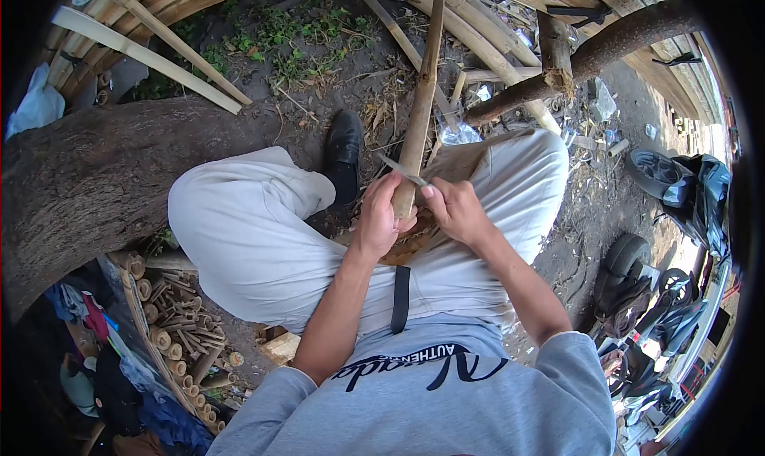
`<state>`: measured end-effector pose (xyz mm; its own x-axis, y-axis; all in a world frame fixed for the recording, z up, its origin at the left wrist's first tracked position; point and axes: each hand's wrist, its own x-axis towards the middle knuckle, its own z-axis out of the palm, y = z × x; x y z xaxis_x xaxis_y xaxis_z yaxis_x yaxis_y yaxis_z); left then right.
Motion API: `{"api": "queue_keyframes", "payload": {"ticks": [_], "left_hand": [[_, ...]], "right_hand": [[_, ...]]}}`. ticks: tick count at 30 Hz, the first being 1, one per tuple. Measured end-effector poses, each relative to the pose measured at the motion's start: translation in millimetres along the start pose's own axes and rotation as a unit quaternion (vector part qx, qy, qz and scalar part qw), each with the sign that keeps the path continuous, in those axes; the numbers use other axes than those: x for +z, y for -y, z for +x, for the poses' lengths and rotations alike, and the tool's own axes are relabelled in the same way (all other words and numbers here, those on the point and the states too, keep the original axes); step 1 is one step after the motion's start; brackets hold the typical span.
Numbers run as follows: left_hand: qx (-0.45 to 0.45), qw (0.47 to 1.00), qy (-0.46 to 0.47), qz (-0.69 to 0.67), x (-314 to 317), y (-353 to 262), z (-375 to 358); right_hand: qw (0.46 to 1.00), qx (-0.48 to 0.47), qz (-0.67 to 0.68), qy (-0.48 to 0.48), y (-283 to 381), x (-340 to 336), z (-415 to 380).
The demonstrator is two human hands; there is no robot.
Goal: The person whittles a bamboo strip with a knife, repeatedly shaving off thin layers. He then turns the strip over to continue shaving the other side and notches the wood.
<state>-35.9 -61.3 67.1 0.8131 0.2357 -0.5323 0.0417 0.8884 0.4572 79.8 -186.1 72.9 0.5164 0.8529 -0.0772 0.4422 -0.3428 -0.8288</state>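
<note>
I sit astride a thick tree trunk (88,177) in pale trousers. My left hand (377,217) is wrapped around the near end of a long bamboo strip (422,90) that runs away from me over the ground. My right hand (452,207) grips a knife (402,169), its thin blade lying across the strip just above my left fingers. Both hands rest close together over my lap.
More bamboo poles (151,58) lie at the far left and top. A forked branch (590,58) crosses the upper right. Cut bamboo pieces (179,336) are piled at the lower left. A motorbike (677,185) stands on the right. My black shoe (344,145) rests on littered soil.
</note>
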Motion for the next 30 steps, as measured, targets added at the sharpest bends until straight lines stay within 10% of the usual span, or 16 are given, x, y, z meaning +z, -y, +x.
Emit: {"api": "queue_keyframes", "payload": {"ticks": [13,15,20,24,30], "left_hand": [[0.012,0.999,0.027,0.042,-6,12,2],[0.016,0.993,-0.09,0.073,-1,22,7],[0.005,1.0,0.023,0.015,5,1,-2],[0.0,0.998,-0.047,0.046,6,15,5],[0.009,1.0,0.003,0.009,4,3,2]], "right_hand": [[0.997,0.01,-0.079,0.023,-20,-17,8],[0.99,0.094,-0.096,-0.042,-29,-26,35],[0.992,-0.07,-0.044,0.096,-2,-22,10],[0.989,0.06,-0.128,-0.047,-39,-33,51],[0.995,-0.056,-0.038,0.068,-21,-17,16]]}}
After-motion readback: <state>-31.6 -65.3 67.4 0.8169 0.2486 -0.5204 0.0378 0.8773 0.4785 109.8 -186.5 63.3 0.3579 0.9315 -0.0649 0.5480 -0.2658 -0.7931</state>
